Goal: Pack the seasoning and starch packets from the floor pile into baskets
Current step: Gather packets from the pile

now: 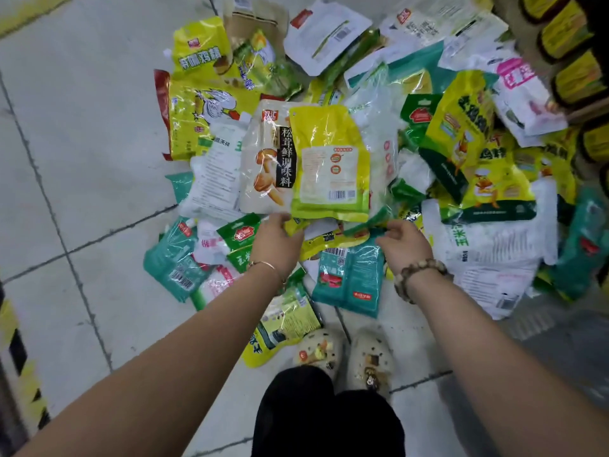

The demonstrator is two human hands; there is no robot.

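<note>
The person stands over the floor pile [211, 103], which spreads from the centre to the right edge of the frame on the tiled floor [82, 143]. No basket is in view.

The left hand [276, 240], at centre, has its fingers [284, 220] curled round the lower edges of a cream mushroom seasoning packet [267, 159] and a yellow packet [329, 163]. The two stand up side by side, the yellow one overlapping the cream one's right edge. Holding them by the bottom like this looks like a way to gather several flat packets into one stack before carrying them.

The right hand [405, 245], just right of centre, pinches the green edge of a clear packet [364, 226] between thumb and fingertips. The packet's body runs up behind the yellow one, probably so it can be slid in with the others.

Teal and green starch packets [349, 278] lie flat below the hands, near the person's slippers [318, 351]. Jars with yellow labels [573, 77] line the upper right corner.

Most of the pile is yet to be packed.
</note>
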